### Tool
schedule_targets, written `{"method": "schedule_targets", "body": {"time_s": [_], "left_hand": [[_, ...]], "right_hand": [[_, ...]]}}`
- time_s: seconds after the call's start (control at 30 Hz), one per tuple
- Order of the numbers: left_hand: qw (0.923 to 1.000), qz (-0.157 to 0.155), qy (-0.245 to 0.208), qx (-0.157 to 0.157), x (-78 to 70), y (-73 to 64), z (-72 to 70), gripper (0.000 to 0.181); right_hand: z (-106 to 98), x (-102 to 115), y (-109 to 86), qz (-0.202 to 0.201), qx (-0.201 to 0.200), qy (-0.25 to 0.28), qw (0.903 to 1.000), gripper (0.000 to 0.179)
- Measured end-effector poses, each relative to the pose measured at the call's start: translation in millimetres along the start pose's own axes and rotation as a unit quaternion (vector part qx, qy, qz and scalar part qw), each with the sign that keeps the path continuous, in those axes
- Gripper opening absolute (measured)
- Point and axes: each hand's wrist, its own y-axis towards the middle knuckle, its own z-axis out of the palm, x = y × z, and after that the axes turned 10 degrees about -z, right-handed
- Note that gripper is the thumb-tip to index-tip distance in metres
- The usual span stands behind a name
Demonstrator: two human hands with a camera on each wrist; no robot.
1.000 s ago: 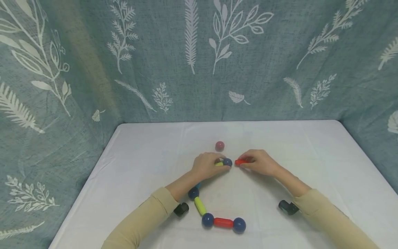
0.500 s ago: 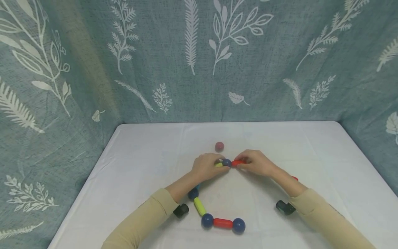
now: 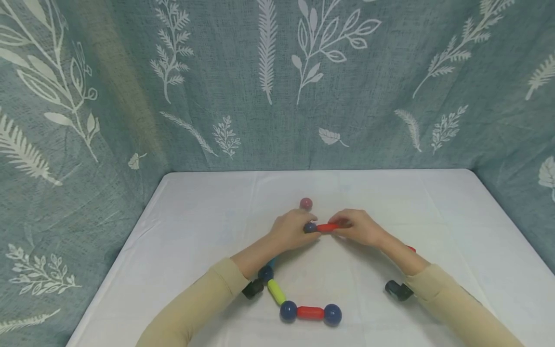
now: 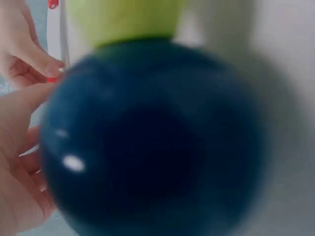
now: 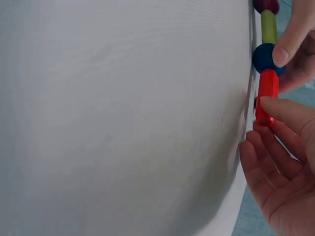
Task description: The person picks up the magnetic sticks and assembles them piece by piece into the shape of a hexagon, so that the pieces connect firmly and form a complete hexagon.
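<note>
My left hand point(image 3: 289, 231) pinches a dark blue ball point(image 3: 310, 227) between thumb and fingers. My right hand point(image 3: 359, 227) pinches a red rod point(image 3: 326, 228), whose left end meets that ball. In the right wrist view the red rod point(image 5: 268, 91), the blue ball point(image 5: 264, 58), a yellow-green rod point(image 5: 269, 27) and a dark red ball point(image 5: 266, 5) stand in line. A large blurred blue ball point(image 4: 152, 142) joined to a yellow-green rod point(image 4: 125, 19) fills the left wrist view. My left hand and forearm hide part of the chain from the head camera.
Toward the front of the white table point(image 3: 208, 207) lie a yellow-green rod point(image 3: 276, 292), a blue ball point(image 3: 288, 311), a red rod point(image 3: 310, 313) and another blue ball point(image 3: 333, 314), joined. A pink ball point(image 3: 306, 204) sits behind my left hand. A red piece point(image 3: 411, 248) shows beyond my right forearm.
My right hand moved left, bringing the red rod against the blue ball. Then ball and rod shifted slightly left with my left hand, and the chain's left part swung slightly left and nearer.
</note>
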Motion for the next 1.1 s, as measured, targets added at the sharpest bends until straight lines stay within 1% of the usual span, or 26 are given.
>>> {"method": "schedule_targets", "body": {"time_s": [0.13,0.23,0.33,0.43,0.53,0.7,0.83,0.9,1.0,1.1], "left_hand": [[0.9994,0.01,-0.026,0.019,-2.0,5.2,-0.5,0.029],[0.999,0.011,-0.036,0.025,-1.0,6.5,-0.1,0.022],[0.9992,0.013,-0.032,0.021,0.2,5.9,0.4,0.021],[0.9993,0.02,-0.028,0.012,1.5,5.1,1.2,0.022],[0.9993,0.025,-0.026,0.009,2.3,4.8,2.4,0.023],[0.9989,0.038,-0.027,0.007,3.5,4.7,4.1,0.026],[0.9985,0.049,-0.021,-0.005,3.4,3.5,3.7,0.026],[0.9984,0.052,-0.019,-0.008,2.8,2.6,2.9,0.026],[0.9987,0.049,-0.016,-0.007,1.8,1.5,1.7,0.025],[0.9989,0.042,-0.019,-0.001,1.5,0.5,1.0,0.025]], "right_hand": [[2.8,-0.5,3.7,-0.015,-0.001,0.011,0.9998,0.02],[4.2,-0.9,8.7,-0.009,0.007,0.016,0.9998,0.017],[4.3,-1.7,17.5,0.022,0.003,0.014,0.9997,0.016],[4.9,-2.6,31.3,0.055,-0.016,0.01,0.9983,0.02],[6.6,-3.2,46.0,0.063,-0.035,0.011,0.9973,0.028],[12.6,-2.1,66.3,0.048,-0.041,0.009,0.998,0.041],[17.3,0.0,77.0,0.019,-0.023,-0.004,0.9995,0.045],[19.1,1.2,80.4,0.004,-0.013,-0.012,0.9998,0.044],[20.9,1.3,83.0,-0.003,-0.006,-0.027,0.9996,0.038],[20.9,0.4,80.2,0.016,-0.009,-0.023,0.9996,0.035]]}}
